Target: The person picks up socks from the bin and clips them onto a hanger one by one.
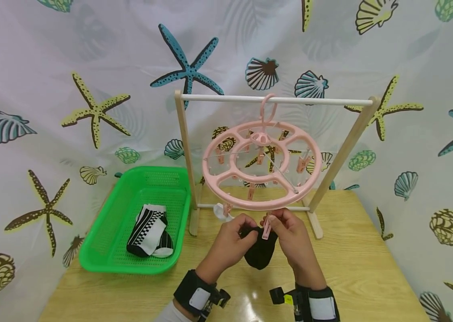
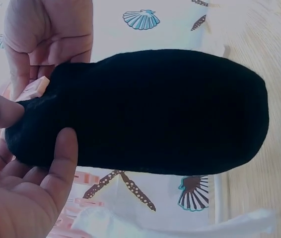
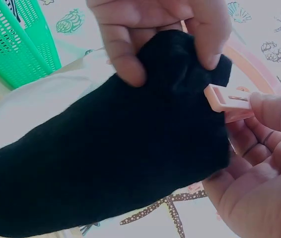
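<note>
A black sock [image 1: 259,256] hangs just below the front rim of a pink round clip hanger [image 1: 246,205]. My left hand [image 1: 232,239] pinches its upper edge, thumb on one face and fingers on the other, as the left wrist view shows on the sock [image 2: 160,114]. At the same edge, my right hand [image 1: 298,239] grips a pink clothespin [image 1: 266,227] that dangles from the hanger. In the right wrist view the thumb presses on the clothespin [image 3: 227,99], which overlaps the sock's edge, while other fingers lie behind the cloth.
The hanger hooks over the white bar [image 1: 311,101] of a wooden-legged stand. More clothespins [image 1: 251,191] hang around its rings. Left of the stand, a green basket [image 1: 102,223] holds black-and-white socks [image 1: 150,232]. A white item [image 1: 220,212] hangs behind my left hand.
</note>
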Motion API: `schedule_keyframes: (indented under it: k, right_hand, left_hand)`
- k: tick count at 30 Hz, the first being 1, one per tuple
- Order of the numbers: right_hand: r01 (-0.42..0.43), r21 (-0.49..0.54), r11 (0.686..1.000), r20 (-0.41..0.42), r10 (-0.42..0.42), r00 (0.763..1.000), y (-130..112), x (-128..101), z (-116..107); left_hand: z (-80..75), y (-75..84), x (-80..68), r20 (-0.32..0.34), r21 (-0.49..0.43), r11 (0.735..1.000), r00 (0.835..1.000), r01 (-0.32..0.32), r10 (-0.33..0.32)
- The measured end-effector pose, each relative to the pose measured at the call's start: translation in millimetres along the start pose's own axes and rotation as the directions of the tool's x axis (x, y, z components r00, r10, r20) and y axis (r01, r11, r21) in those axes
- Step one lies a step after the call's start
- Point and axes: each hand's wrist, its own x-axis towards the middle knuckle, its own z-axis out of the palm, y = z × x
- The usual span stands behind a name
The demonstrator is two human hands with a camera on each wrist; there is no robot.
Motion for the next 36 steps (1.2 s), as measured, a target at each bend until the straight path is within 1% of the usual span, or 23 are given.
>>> schedule_keyframes:
  k: [4, 7, 15, 19, 22, 27, 33, 36]
  right_hand:
    - [0.012, -0.010, 1.000, 0.004, -0.012, 1.000, 1.0, -0.1, -0.1]
    - [0.017, -0.020, 1.000, 0.007, -0.017, 1.000, 1.0, -0.1, -0.2]
    - [0.020, -0.026, 0.999, 0.023, -0.020, 1.000, 2.5, -0.5, -1.1]
    - [0.000, -0.033, 0.999, 0.030, 0.001, 1.000, 2.8, -0.6, -2.0]
    - [-0.015, -0.036, 0.999, 0.035, 0.017, 0.999, 3.1, -1.1, -2.1]
    - [-0.010, -0.032, 0.999, 0.032, 0.011, 0.999, 3.6, -0.4, -0.7]
    - [-0.015, -0.033, 0.999, 0.017, 0.015, 1.000, 5.6, -0.9, 0.4]
    - [-0.020, -0.021, 1.000, 0.014, 0.020, 1.000, 5.5, 0.3, 0.7]
  left_hand:
    - [1.1, 1.2, 1.0, -0.037, -0.031, 0.999, 0.999, -0.012, 0.011]
    - [1.2, 1.1, 1.3, -0.049, -0.038, 0.999, 0.999, -0.018, 0.016]
    - [0.5, 2.7, 0.7, -0.038, -0.071, 0.997, 0.999, 0.000, -0.003]
    - [0.9, 4.4, 0.3, -0.037, -0.096, 0.995, 0.999, 0.008, -0.011]
    - [0.9, 4.6, 0.2, -0.037, -0.098, 0.995, 0.999, 0.018, -0.022]
    - [-0.3, 2.8, 0.9, -0.047, -0.059, 0.998, 0.999, 0.013, -0.016]
    - [-3.2, 0.7, -1.5, -0.054, 0.019, 1.000, 0.998, -0.020, 0.021]
    - [-7.3, 4.2, -0.3, -0.088, 0.079, 0.995, 0.994, -0.056, 0.063]
